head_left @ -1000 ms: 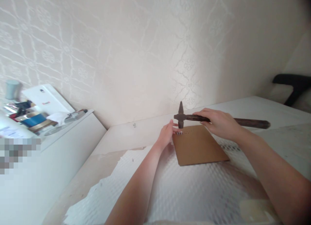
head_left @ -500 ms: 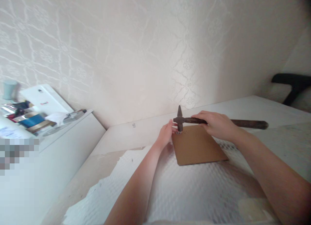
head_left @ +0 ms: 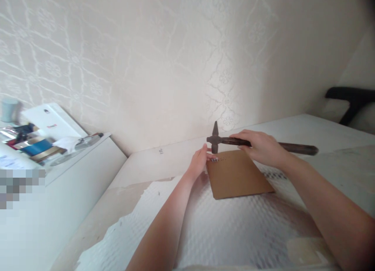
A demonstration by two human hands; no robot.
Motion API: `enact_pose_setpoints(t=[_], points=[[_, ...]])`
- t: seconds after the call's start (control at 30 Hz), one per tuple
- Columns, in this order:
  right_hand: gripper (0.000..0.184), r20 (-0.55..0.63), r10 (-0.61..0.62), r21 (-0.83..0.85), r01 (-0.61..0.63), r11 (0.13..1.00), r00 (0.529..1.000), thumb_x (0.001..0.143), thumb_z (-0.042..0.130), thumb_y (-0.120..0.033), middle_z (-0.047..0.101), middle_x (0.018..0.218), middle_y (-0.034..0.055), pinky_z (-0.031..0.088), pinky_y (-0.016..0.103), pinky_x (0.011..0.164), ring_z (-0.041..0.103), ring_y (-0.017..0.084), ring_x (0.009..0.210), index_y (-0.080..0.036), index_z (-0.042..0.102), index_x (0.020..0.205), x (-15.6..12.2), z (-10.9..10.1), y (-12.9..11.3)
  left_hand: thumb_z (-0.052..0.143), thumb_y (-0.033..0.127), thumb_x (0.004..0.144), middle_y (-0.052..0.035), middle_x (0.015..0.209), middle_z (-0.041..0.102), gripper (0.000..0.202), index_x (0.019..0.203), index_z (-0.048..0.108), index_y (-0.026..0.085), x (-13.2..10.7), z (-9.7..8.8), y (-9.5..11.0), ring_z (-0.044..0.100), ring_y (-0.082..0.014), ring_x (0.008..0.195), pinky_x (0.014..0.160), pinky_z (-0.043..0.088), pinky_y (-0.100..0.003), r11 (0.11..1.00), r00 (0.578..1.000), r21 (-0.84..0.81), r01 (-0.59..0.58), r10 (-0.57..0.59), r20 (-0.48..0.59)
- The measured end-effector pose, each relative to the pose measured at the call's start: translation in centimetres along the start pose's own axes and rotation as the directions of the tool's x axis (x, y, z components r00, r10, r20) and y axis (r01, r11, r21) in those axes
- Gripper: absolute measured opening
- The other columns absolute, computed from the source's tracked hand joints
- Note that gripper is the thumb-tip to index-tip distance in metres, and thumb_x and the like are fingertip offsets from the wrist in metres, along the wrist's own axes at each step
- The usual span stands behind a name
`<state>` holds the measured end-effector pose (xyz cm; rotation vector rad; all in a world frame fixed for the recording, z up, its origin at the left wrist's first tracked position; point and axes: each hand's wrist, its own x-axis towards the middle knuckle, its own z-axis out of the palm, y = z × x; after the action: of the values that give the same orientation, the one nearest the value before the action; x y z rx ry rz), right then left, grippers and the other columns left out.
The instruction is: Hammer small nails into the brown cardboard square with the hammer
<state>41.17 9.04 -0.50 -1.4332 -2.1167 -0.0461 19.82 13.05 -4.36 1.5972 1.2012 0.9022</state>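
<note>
My right hand (head_left: 260,148) is wrapped around the dark wooden handle of a hammer (head_left: 215,139), whose head hangs over the far left corner of a flat brown sheet (head_left: 238,177). At that corner my left hand (head_left: 200,160) pinches a small, shiny toothed metal piece (head_left: 215,159) against the sheet; the fingers partly hide it. A short row of small dark marks runs along the sheet's far edge beside it. A narrow gap seems to separate the hammer's lower face from the metal piece.
White bubble-textured wrap (head_left: 216,232) lies under the sheet on a pale worktop (head_left: 166,157). To the left a white cabinet (head_left: 88,173) holds a cup (head_left: 9,110), a white box (head_left: 55,120) and loose items. Patterned wallpaper rises behind, and a black armrest-like part (head_left: 350,95) stands far right.
The hammer head has risen slightly from near the metal piece, with my right hand lifting a little. My left hand stays at the sheet's corner.
</note>
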Motion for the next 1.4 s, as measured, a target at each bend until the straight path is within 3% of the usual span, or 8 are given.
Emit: enact_pose_setpoints(t=[0.13,0.27,0.43,0.53,0.63,0.97,1.17,1.4], points=[[0.041,-0.254,0.054,0.128,-0.022,0.992,0.966,0.080,0.048,-0.021,0.065,0.109,0.0038,0.047,0.038,0.084,0.060,0.024,0.098,-0.026,0.060,0.119,0.3,-1.0,-0.2,0.023,0.056,0.094,-0.0109,0.079,0.072,0.062,0.101,0.065,0.011,-0.1,-0.1,-0.1,0.063,-0.0215,0.086,0.087,0.043,-0.035,1.000,1.000,0.017,-0.025,0.025,0.015],[0.041,-0.392,0.200,0.049,-0.197,0.979,0.898,0.082,0.048,-0.023,0.061,0.112,0.0111,0.044,0.038,0.089,0.057,0.026,0.102,-0.019,0.059,0.121,0.2,-1.6,0.2,0.028,0.049,0.094,-0.0107,0.081,0.072,0.053,0.100,0.065,0.011,0.0,-0.1,-0.3,0.063,-0.0202,0.087,0.086,0.043,-0.033,0.997,0.999,0.061,-0.037,0.037,0.004],[0.042,-0.243,0.507,-0.144,-0.548,0.824,0.827,0.085,0.045,-0.022,0.062,0.112,0.0178,0.043,0.037,0.081,0.059,0.029,0.100,-0.012,0.056,0.124,-0.2,-0.4,2.0,0.050,0.034,0.087,-0.0081,0.084,0.073,0.027,0.098,0.066,0.015,0.4,0.1,-0.5,0.065,-0.0197,0.091,0.088,0.044,-0.032,0.984,0.999,0.176,-0.040,0.045,-0.024],[0.042,-0.166,0.633,-0.189,-0.654,0.732,0.756,0.085,0.044,-0.020,0.065,0.108,0.0163,0.041,0.035,0.077,0.060,0.028,0.098,-0.014,0.051,0.126,-0.3,0.5,3.1,0.053,0.032,0.086,-0.0078,0.085,0.073,0.024,0.097,0.066,0.015,0.5,0.2,-0.6,0.065,-0.0194,0.090,0.087,0.045,-0.031,0.981,0.998,0.192,-0.038,0.046,-0.037],[0.043,-0.164,0.689,-0.202,-0.708,0.677,0.706,0.084,0.046,-0.021,0.067,0.098,0.0144,0.039,0.033,0.073,0.061,0.028,0.092,-0.014,0.045,0.127,-0.5,1.2,4.2,0.054,0.030,0.086,-0.0080,0.085,0.073,0.022,0.098,0.065,0.015,0.4,0.2,-0.6,0.066,-0.0191,0.089,0.086,0.045,-0.031,0.981,0.998,0.188,-0.044,0.052,-0.041],[0.044,-0.144,0.705,-0.270,-0.713,0.647,0.694,0.080,0.047,-0.015,0.066,0.087,0.0140,0.038,0.031,0.073,0.057,0.028,0.089,-0.011,0.044,0.124,-0.7,2.7,5.3,0.065,0.027,0.078,-0.0071,0.087,0.072,0.027,0.103,0.065,0.017,0.3,0.2,-1.1,0.066,-0.0190,0.085,0.080,0.048,-0.029,0.978,0.999,0.202,-0.046,0.050,-0.016],[0.042,-0.154,0.612,-0.200,-0.631,0.749,0.775,0.082,0.039,-0.017,0.066,0.086,0.0179,0.038,0.033,0.069,0.056,0.028,0.084,-0.008,0.048,0.122,-1.2,2.5,5.3,0.066,0.024,0.076,-0.0077,0.088,0.072,0.026,0.101,0.065,0.017,0.1,0.2,-0.9,0.066,-0.0194,0.085,0.078,0.048,-0.029,0.981,0.999,0.190,-0.044,0.048,-0.012],[0.040,-0.169,0.608,-0.199,-0.631,0.750,0.776,0.081,0.039,-0.016,0.066,0.082,0.0198,0.039,0.035,0.066,0.056,0.029,0.082,-0.010,0.055,0.117,-1.4,2.7,5.4,0.066,0.024,0.076,-0.0067,0.086,0.072,0.025,0.100,0.065,0.017,0.0,0.2,-0.9,0.066,-0.0191,0.084,0.077,0.048,-0.029,0.980,0.999,0.194,-0.044,0.048,-0.016]])
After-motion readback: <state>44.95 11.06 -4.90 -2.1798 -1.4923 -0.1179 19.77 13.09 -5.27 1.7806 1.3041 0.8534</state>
